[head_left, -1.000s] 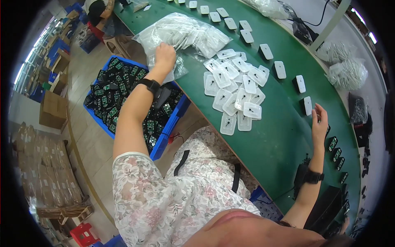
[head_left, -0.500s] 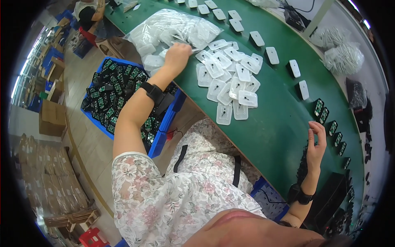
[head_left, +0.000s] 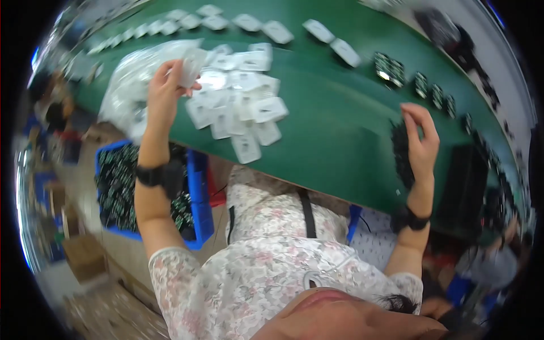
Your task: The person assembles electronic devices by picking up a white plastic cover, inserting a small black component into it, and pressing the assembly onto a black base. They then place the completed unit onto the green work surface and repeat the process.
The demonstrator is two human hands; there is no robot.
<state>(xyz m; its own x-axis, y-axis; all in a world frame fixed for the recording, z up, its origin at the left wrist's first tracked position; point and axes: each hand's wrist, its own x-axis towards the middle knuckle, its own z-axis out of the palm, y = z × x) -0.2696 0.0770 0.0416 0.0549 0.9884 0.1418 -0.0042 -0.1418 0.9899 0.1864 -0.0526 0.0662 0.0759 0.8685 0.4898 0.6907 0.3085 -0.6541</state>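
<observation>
Translucent plastic cover (head_left: pixel 194 67), flat, rectangular, pinched by left fingers (head_left: pixel 173 74), right fingers (head_left: pixel 419 115) curled (grip unclear)

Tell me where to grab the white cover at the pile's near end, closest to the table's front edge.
Pinch that white cover by its two long edges at the near end, likely best from the front of the green table. It looks flat and thin, and that end juts clear of the pile, while its far end meets other covers.

White floral garment (head_left: pixel 255 272) with pink blossoms, short lacy sleeves (head_left: pixel 173 269), dark fabric strips (head_left: pixel 307 212), black wristbands (head_left: pixel 148 176)
</observation>
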